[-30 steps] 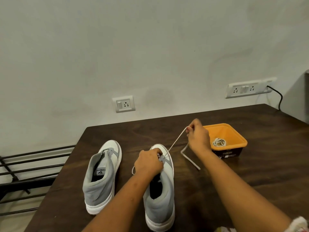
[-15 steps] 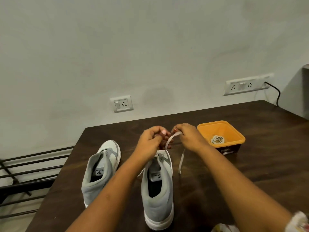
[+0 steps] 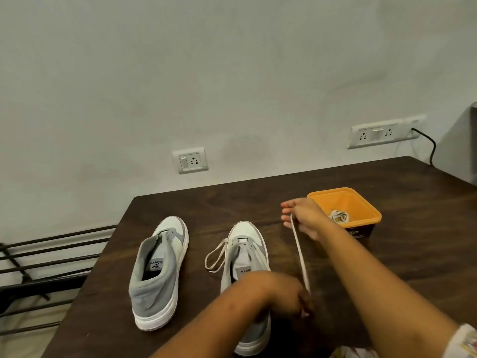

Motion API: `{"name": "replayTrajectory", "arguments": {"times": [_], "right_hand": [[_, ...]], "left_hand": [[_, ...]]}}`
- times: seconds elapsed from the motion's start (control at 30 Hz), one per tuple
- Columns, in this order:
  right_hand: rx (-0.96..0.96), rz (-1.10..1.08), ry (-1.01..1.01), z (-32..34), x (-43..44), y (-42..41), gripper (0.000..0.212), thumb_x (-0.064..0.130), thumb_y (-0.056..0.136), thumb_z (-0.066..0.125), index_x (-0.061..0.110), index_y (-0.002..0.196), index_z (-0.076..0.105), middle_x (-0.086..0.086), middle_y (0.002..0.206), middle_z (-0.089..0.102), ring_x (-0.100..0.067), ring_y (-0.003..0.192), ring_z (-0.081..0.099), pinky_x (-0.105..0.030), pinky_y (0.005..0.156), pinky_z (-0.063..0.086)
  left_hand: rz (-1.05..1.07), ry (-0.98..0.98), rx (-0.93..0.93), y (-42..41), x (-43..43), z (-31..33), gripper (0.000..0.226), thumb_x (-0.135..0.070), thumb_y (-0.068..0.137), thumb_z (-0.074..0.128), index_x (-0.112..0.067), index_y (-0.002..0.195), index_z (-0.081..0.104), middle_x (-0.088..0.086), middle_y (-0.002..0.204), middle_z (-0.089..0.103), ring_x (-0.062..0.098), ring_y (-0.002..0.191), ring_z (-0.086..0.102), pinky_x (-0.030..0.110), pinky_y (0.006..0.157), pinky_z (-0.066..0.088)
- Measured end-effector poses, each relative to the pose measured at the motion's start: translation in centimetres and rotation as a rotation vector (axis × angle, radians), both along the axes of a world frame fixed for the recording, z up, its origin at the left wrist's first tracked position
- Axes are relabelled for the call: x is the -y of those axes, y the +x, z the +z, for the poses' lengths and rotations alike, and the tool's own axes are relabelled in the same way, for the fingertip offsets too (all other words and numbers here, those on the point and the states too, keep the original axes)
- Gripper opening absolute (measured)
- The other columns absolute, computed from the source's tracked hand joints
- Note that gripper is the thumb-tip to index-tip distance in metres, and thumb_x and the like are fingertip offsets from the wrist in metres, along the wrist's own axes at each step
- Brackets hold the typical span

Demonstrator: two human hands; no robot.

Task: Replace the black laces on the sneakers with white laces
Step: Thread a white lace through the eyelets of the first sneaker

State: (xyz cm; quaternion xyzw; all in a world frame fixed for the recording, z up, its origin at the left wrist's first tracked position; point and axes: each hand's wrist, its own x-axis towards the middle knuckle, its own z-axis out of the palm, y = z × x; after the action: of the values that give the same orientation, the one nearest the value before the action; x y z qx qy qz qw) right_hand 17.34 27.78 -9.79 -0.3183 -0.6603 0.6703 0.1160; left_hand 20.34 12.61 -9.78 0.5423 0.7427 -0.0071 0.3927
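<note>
The white lace [image 3: 299, 251] runs in a nearly straight line between the two hands. Its upper end sits at the fingers of the right hand [image 3: 305, 219], and its lower end is at the left hand [image 3: 289, 298]. The right hand holds its end with the other fingers spread out and pointing left; the exact pinch is hard to make out. The left hand is curled tight around the lower end, and that part is blurred.

The same lace is threaded through the lowest eyelets of the half-laced sneaker [image 3: 249, 235], which lies under the left wrist with its toe pointing away from the person. A slack loop of lace spills out on the far side of this sneaker from the right hand. The other sneaker [image 3: 160, 275] stands well to the outside of the left hand, parallel to the first, with no lace showing in it.

Just behind the right hand, touching or nearly touching its wrist, is an orange tub [image 3: 361, 202] with a coil of lace [image 3: 339, 217] in its bottom. Everything rests on a dark wooden worktop [image 3: 400, 267].

Beyond the hands, on the pale wall, are a wall socket [image 3: 191, 160] and a longer socket strip [image 3: 382, 133] with a black cable [image 3: 433, 148] plugged in. A metal rack [image 3: 38, 284] stands past the worktop's edge on the left hand's side. A patterned sleeve [image 3: 462, 342] shows on the right arm.
</note>
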Motion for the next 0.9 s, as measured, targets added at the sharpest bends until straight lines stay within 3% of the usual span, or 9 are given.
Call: {"name": "replayTrajectory", "arguments": {"times": [0.1,0.17,0.27,0.37,0.47,0.53,0.63,0.73,0.9], "right_hand": [[-0.135,-0.077,-0.166,0.9,0.4,0.1,0.030,0.002,0.098,0.033,0.004,0.112,0.060,-0.008,0.086,0.058,-0.014,0.068,0.055,-0.024,0.060,0.049],[-0.123,-0.022,-0.079,1.0,0.8,0.2,0.027,0.007,0.101,0.034,0.008,0.114,0.058,-0.007,0.087,0.062,-0.011,0.060,0.049,-0.021,0.052,0.044],[-0.060,0.098,0.139,0.9,1.3,0.1,0.025,0.009,0.102,0.037,0.014,0.119,0.054,-0.004,0.091,0.068,-0.008,0.053,0.042,-0.019,0.047,0.039],[-0.029,0.189,0.202,0.9,1.5,0.1,0.026,0.008,0.102,0.037,0.012,0.122,0.053,-0.004,0.107,0.067,-0.007,0.052,0.043,-0.016,0.044,0.039],[-0.006,0.267,0.198,0.7,2.0,0.3,0.027,0.005,0.101,0.040,0.008,0.120,0.059,-0.005,0.109,0.065,-0.006,0.056,0.047,-0.014,0.046,0.042],[-0.021,0.292,0.194,0.5,2.5,0.3,0.024,0.004,0.099,0.045,0.005,0.117,0.061,-0.007,0.101,0.066,-0.006,0.061,0.051,-0.014,0.050,0.045],[-0.007,0.342,0.237,0.3,3.0,0.0,0.025,0.004,0.099,0.043,0.007,0.108,0.065,-0.007,0.094,0.068,-0.006,0.061,0.050,-0.014,0.052,0.044],[0.024,0.372,0.307,-0.2,3.9,-0.3,0.025,0.002,0.099,0.040,0.009,0.107,0.062,-0.005,0.092,0.068,-0.007,0.060,0.052,-0.016,0.052,0.043],[0.159,0.455,0.542,-1.5,4.8,-1.0,0.016,0.001,0.095,0.048,0.012,0.088,0.059,-0.012,0.097,0.071,-0.016,0.068,0.062,-0.023,0.062,0.053]], "left_hand": [[-0.096,-0.117,-0.263,1.4,-0.6,-0.5,0.034,-0.016,0.096,0.049,-0.001,0.125,0.056,0.020,0.125,0.057,0.036,0.112,0.054,0.036,0.089,0.042],[-0.132,-0.157,-0.382,1.9,-0.5,-0.5,0.035,-0.020,0.098,0.047,-0.003,0.128,0.054,0.020,0.129,0.054,0.036,0.116,0.051,0.039,0.095,0.040],[-0.079,-0.048,-0.363,1.3,-0.1,0.3,0.035,-0.018,0.096,0.048,-0.014,0.130,0.055,0.013,0.131,0.054,0.031,0.120,0.050,0.040,0.101,0.038],[0.278,0.285,-0.350,-1.3,0.7,1.8,0.025,-0.018,0.091,0.052,-0.017,0.114,0.061,0.009,0.117,0.062,0.027,0.110,0.057,0.038,0.092,0.048],[0.702,0.479,-0.544,-4.7,2.4,1.9,0.017,-0.030,0.090,0.054,-0.018,0.101,0.058,0.004,0.106,0.063,0.024,0.099,0.060,0.032,0.077,0.047],[0.848,0.396,-0.544,-6.3,3.4,1.3,0.029,-0.043,0.087,0.058,-0.020,0.104,0.061,0.002,0.107,0.064,0.022,0.098,0.060,0.030,0.076,0.045],[0.863,0.311,-0.565,-7.2,3.4,0.4,0.046,-0.059,0.079,0.060,-0.024,0.109,0.064,-0.001,0.109,0.066,0.019,0.102,0.058,0.033,0.087,0.048],[0.810,0.191,-0.685,-7.4,3.1,-0.4,0.056,-0.063,0.078,0.058,-0.027,0.121,0.060,0.000,0.129,0.049,0.023,0.123,0.037,0.041,0.099,0.033],[0.873,0.170,-0.417,-10.2,3.7,-2.1,0.054,-0.057,0.073,0.062,-0.027,0.118,0.064,0.003,0.144,0.036,0.025,0.137,0.021,0.047,0.108,0.026]]}}
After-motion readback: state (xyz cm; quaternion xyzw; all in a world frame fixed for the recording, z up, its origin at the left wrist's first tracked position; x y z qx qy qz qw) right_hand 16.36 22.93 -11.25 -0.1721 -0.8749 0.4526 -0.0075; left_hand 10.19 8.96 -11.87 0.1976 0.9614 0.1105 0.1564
